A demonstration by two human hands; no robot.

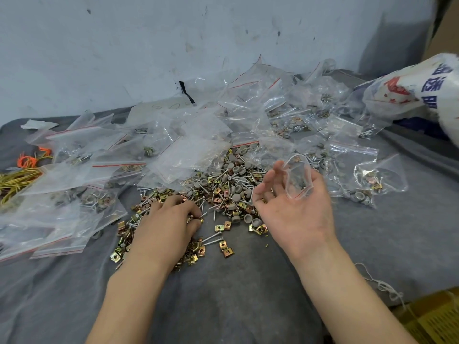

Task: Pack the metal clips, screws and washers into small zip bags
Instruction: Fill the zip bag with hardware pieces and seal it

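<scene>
A loose pile of brass-coloured metal clips (224,249), silver screws (211,237) and grey round washers (234,178) lies on grey cloth (236,289) in the middle. My left hand (169,224) lies palm down on the pile's left part, its curled fingertips pinching small parts. Palm up at the pile's right edge, my right hand (295,207) carries a small clear zip bag (296,178) on its relaxed fingers, the thumb beside the bag's mouth; a few parts show inside.
Filled and empty zip bags (188,145) are heaped behind and left of the pile, and a filled one (360,177) lies to the right. Yellow and orange rubber bands (19,175) sit far left. A white printed sack (417,93) lies at the right, a yellow crate (437,321) bottom right.
</scene>
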